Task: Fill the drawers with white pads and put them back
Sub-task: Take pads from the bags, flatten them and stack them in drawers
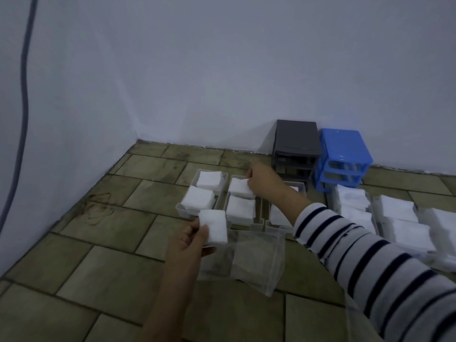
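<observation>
Clear drawers (pixel 223 193) are sitting side by side on the tiled floor (pixel 98 243) near the frame's centre, already holding stacks of white pads; the right hand (pixel 262 180), reaching from five o'clock, is pinching a pad stack (pixel 240 187) at the far end of the second drawer; the left hand (pixel 188 243), at six o'clock, is gripping another stack of pads (pixel 213 225) between thumb and curled fingers, with a clear plastic bag (pixel 246 262) lying beneath it; at three o'clock more pads (pixel 394 215) are waiting; at one o'clock a grey cabinet (pixel 296 149) and a blue cabinet (pixel 344 156) are standing with open slots; filling looks well advanced, reinsertion not yet begun.
</observation>
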